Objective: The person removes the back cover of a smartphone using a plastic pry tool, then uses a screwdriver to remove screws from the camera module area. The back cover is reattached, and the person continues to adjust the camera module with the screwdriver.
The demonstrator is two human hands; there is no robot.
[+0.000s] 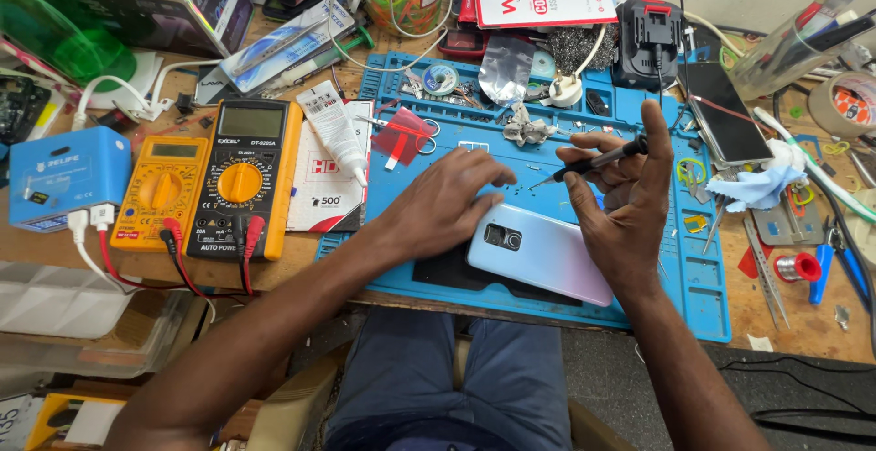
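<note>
Phone [547,255]: under your left hand [443,209], spread flat; long axis runs rightward-down.
Right hand [625,204]: pinching screwdriver [593,161], tip just above phone.

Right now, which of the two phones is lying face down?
The pale blue-to-pink phone under the left hand lies face down, its camera bump showing. The other phone, far right on the blue mat, shows its dark glass screen.
</note>
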